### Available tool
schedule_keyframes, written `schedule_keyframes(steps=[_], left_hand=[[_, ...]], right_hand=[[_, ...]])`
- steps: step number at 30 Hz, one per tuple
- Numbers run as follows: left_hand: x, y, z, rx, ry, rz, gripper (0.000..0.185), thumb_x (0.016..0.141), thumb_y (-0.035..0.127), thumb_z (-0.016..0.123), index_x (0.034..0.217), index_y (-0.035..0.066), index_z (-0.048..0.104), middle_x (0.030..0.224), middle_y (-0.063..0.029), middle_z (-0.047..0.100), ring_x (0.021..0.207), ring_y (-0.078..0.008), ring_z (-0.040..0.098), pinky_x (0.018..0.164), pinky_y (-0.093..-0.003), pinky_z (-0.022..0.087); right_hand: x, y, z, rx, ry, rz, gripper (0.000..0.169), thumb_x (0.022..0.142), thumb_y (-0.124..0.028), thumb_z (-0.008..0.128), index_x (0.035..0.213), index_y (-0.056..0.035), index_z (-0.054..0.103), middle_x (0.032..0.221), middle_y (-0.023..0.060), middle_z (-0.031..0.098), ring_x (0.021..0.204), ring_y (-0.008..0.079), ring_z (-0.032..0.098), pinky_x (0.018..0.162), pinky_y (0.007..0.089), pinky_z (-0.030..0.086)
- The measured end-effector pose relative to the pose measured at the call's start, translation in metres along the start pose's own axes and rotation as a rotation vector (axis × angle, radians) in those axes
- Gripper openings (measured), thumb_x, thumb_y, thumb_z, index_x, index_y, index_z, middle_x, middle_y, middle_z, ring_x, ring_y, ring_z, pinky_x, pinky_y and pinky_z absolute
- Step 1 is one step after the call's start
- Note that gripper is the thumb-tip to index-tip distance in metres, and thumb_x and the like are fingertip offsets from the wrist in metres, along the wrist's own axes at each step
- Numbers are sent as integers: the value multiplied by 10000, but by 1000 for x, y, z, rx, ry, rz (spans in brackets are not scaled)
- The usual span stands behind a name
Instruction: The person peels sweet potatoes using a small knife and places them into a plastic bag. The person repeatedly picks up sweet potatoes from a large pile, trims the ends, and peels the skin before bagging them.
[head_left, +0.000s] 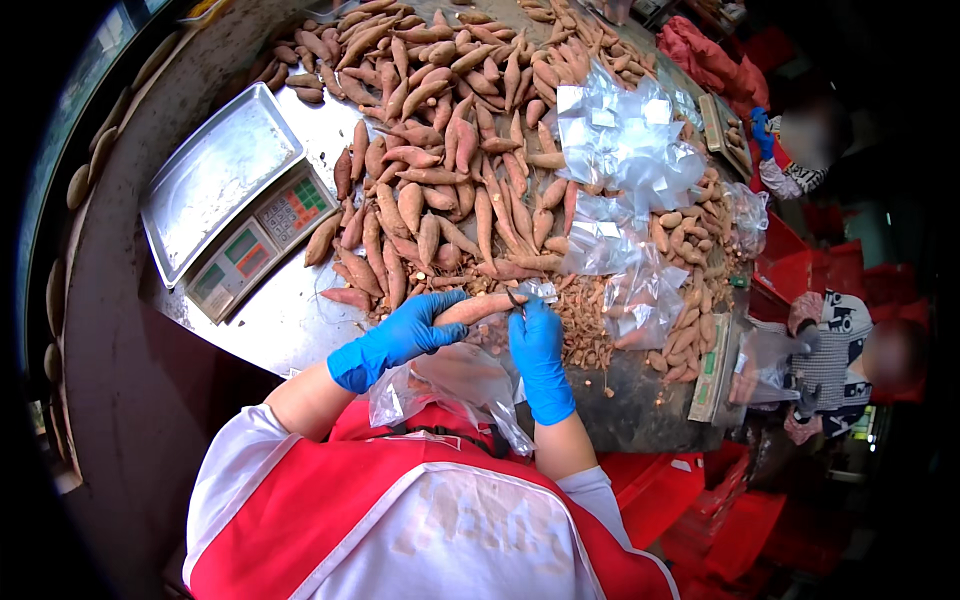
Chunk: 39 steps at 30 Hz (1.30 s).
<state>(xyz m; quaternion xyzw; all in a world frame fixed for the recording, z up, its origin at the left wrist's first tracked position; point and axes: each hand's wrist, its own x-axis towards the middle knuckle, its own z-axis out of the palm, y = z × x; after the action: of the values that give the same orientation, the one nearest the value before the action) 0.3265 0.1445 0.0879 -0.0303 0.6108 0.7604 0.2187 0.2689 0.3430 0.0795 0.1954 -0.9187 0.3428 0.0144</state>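
My left hand (427, 322), in a blue glove, grips a sweet potato (484, 307) by its thicker end. My right hand (537, 324), also blue-gloved, is closed on a small dark cutting tool at the sweet potato's thin tip; much of the tool is hidden by the fingers. A clear plastic bag (450, 375) with sweet potatoes inside lies against my body below both hands. Just beyond the hands rises a large heap of sweet potatoes (442, 176). Trimmed ends and scraps (585, 330) are piled to the right of my right hand.
A digital scale (259, 232) with a metal tray stands on the left. Clear plastic bags (622, 135) lie over the heap on the right. Beyond them are smaller sweet potatoes (686, 330) and another scale (711, 367). Two other people work at the far right, near red crates (667, 487).
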Motion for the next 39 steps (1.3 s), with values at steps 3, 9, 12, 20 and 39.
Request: schedule_keyframes(steps=[3,9,12,20,39], left_hand=[[-8,2,-1,-72,-59,-21,545,797,264,637,1259,47,447,821,8,549,645,-60,468,548,-181,383],[7,23,15,-700,31,317,512,817,324,603,1189,6,454,1028,-110,574,805,-163,586,722,-266,495],[36,-6,2,-1204,-70,165,361,860,176,556,1134,-38,456,1071,-161,558,900,-260,605,825,-369,511],[28,-30,23,-1471,-35,-43,228,877,122,518,1019,-52,479,993,-206,571,888,-311,610,795,-390,540],[-26,37,10,-790,-124,327,415,794,112,623,1152,37,426,1098,-159,536,1016,-288,543,890,-418,446]], right_hand=[[-1,12,0,-88,-42,2,175,764,-45,488,903,-41,594,695,149,583,601,315,571,530,378,453],[-23,71,1,539,-170,496,191,789,-22,422,818,-38,610,690,33,570,558,73,474,512,228,398],[-26,42,0,657,-49,342,163,781,-26,463,851,-30,611,704,43,585,590,105,508,541,246,423],[-23,-17,11,-80,140,-81,219,722,-75,569,940,-57,563,749,152,585,697,357,577,590,416,461],[-141,-8,-68,107,-346,172,360,747,-266,673,990,-21,571,911,103,540,732,202,550,634,302,460]])
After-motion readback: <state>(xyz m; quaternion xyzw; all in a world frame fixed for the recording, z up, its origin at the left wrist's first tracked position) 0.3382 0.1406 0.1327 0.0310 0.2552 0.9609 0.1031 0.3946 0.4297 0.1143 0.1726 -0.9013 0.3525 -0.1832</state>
